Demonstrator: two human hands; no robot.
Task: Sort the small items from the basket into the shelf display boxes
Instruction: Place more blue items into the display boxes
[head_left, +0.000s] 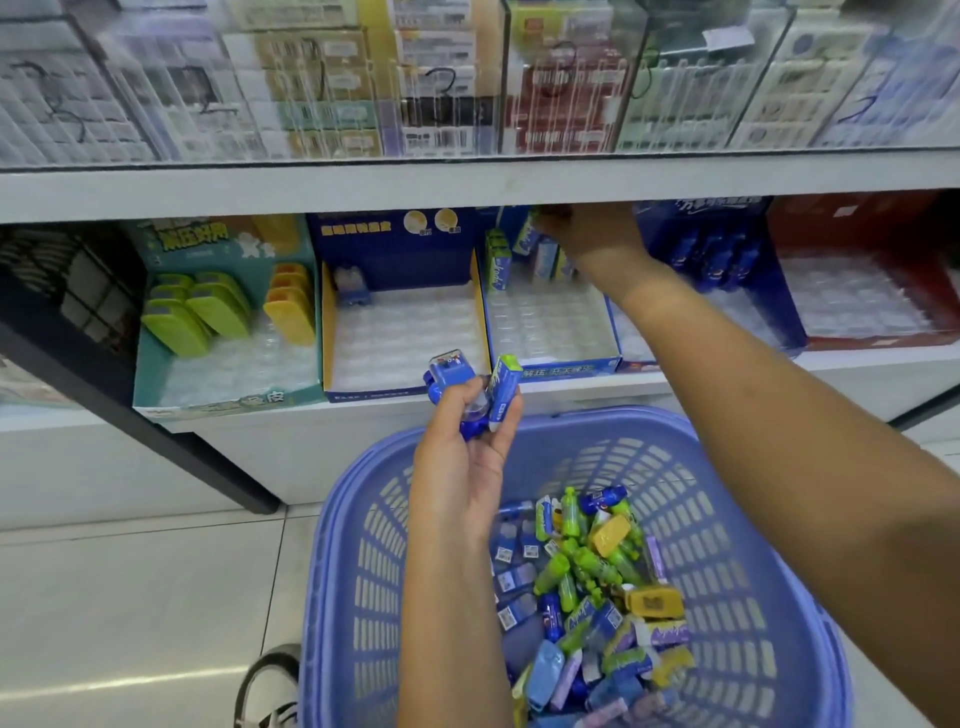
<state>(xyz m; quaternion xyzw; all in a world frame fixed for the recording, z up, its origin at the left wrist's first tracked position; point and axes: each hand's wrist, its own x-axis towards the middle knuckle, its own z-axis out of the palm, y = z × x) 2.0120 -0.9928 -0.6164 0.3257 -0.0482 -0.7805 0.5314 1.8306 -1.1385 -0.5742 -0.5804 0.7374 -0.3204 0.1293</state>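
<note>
The left hand (462, 457) grips a glossy blue bottle-shaped toy in a clear blister (448, 376) and a small blue-and-green carton (505, 387). It is above the lavender slotted plastic basket (727, 519), where a heap of small bright packets (587, 587) lies. The right hand (589, 228) reaches deep into a blue cardboard display box (566, 369) among upright cartons (its grip is too blurred to tell). Dimpled clear trays line the boxes on the white shelf (571, 389). Pale glossy floor tiles (130, 582) lie below.
</note>
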